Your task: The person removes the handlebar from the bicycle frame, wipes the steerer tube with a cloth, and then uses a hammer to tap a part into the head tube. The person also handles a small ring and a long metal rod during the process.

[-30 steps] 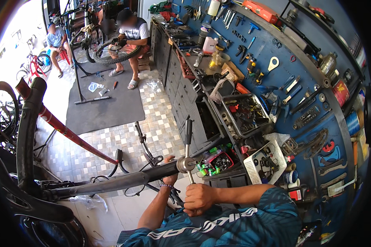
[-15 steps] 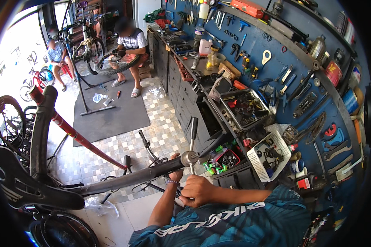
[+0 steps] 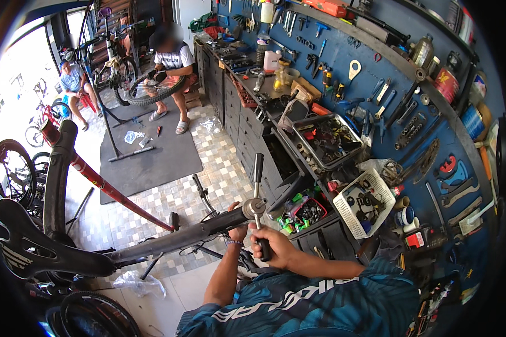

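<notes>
My right hand (image 3: 274, 247) is closed round the lower black grip of a steel tool with a crossbar handle (image 3: 257, 174). The tool's round metal body sits at the near end of a dark bicycle frame (image 3: 174, 242). The other black grip points up and away. My left hand (image 3: 239, 229) reaches under that end of the frame, with fingers showing on its far side; it appears closed round the frame, though the tube hides much of it. A black saddle (image 3: 45, 247) lies toward the left end of the frame.
A workbench with drawers (image 3: 247, 129) runs along the right. On it stand a metal tray of parts (image 3: 326, 140) and a white basket (image 3: 365, 205). Tools hang on the blue wall (image 3: 371, 73). A seated person (image 3: 174, 62) handles a wheel (image 3: 157, 92) farther off.
My right hand has moved slightly right and up, and the lower black grip now shows in it. The crossbar has tilted a little, and the view has shifted slightly.
</notes>
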Tool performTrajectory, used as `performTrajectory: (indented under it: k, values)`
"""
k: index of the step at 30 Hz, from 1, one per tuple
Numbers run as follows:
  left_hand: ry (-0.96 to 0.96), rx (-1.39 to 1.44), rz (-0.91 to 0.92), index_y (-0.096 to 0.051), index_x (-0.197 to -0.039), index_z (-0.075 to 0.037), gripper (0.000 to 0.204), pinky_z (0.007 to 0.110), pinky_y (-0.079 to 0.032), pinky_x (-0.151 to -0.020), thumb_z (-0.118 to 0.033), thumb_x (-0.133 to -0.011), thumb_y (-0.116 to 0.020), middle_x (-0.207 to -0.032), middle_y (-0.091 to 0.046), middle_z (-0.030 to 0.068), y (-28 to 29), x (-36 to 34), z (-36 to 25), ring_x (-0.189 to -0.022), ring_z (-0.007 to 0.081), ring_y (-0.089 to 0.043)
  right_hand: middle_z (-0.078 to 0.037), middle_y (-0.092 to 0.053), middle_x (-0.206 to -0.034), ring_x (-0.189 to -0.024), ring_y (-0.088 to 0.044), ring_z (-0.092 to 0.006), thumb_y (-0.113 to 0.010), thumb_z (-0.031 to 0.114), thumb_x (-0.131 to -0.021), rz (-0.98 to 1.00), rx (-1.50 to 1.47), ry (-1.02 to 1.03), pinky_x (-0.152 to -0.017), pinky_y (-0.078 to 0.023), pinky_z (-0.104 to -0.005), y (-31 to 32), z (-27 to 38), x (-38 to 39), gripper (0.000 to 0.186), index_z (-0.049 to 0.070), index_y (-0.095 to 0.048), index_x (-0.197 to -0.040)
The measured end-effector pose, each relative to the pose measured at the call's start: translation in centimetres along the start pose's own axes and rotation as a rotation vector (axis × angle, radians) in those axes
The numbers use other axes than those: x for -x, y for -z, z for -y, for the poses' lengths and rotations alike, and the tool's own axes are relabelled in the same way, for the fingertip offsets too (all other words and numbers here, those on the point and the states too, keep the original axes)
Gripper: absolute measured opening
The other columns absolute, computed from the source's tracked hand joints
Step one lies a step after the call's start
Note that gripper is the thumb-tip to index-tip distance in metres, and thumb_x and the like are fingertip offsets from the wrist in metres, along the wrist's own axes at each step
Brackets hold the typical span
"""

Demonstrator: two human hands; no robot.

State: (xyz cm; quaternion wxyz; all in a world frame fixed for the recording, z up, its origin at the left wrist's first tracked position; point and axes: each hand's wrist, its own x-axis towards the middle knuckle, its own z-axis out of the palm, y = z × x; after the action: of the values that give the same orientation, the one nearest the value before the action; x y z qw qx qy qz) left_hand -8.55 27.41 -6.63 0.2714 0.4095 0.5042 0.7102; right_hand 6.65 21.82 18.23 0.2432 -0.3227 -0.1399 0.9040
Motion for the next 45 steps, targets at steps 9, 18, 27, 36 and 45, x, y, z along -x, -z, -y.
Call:
performTrajectory:
  k: [9,18,27,36,45]
  values:
    - [-0.195,-0.402,0.287,-0.056,-0.113,-0.006,0.028,0.039,-0.048,-0.091,-0.006,-0.090,-0.072,-0.102,-0.058,0.0091,1.8,-0.8,2.2,-0.096,0.0282,-0.059,0.004,-0.047,-0.072,-0.054,-0.048,-0.0088,-0.064,0.012,-0.106,0.001,0.174,-0.168,-0.050,-0.046,-0.0341,-1.1,1.3,-0.8,0.020,0.018,-0.047,-0.097]
    - [-0.501,-0.679,0.255,-0.057,-0.119,-0.006,0.035,0.039,-0.052,-0.086,-0.006,-0.089,-0.077,-0.103,-0.066,0.0114,2.4,-2.0,-0.1,-0.095,0.0283,-0.066,0.001,-0.044,-0.072,-0.053,-0.047,-0.0101,-0.062,0.009,-0.106,0.158,0.392,-0.240,-0.049,-0.049,-0.0377,1.3,3.9,-1.6,0.018,0.014,-0.046,-0.100]
    - [-0.469,-0.884,0.192,-0.058,-0.134,-0.002,0.046,0.049,-0.046,-0.109,-0.023,-0.096,-0.073,-0.132,-0.063,0.0205,3.2,-0.3,3.1,-0.124,0.0404,-0.060,0.000,-0.049,-0.067,-0.048,-0.049,-0.0110,-0.071,0.020,-0.102,0.432,1.400,-0.514,-0.041,-0.046,-0.0346,3.8,16.5,-5.5,0.023,0.010,-0.052,-0.110]
    - [0.076,-0.705,0.277,-0.071,-0.130,-0.008,0.043,0.050,-0.051,-0.107,-0.026,-0.092,-0.080,-0.129,-0.073,0.0171,2.6,0.9,3.1,-0.121,0.0379,-0.067,-0.018,-0.069,-0.120,-0.120,-0.063,-0.0367,-0.087,0.027,-0.083,0.226,2.930,0.159,-0.095,-0.054,-0.0548,-3.6,22.2,-11.8,0.058,0.006,-0.065,-0.134]
    - [-0.119,-0.740,0.113,-0.072,-0.130,-0.008,0.045,0.051,-0.051,-0.107,-0.032,-0.093,-0.079,-0.129,-0.073,0.0178,1.5,0.8,3.6,-0.124,0.0389,-0.066,-0.026,-0.071,-0.127,-0.116,-0.072,-0.0375,-0.058,0.012,-0.093,0.485,2.342,0.540,-0.101,-0.057,-0.0479,-12.2,12.4,-8.5,0.060,0.011,-0.053,-0.153]
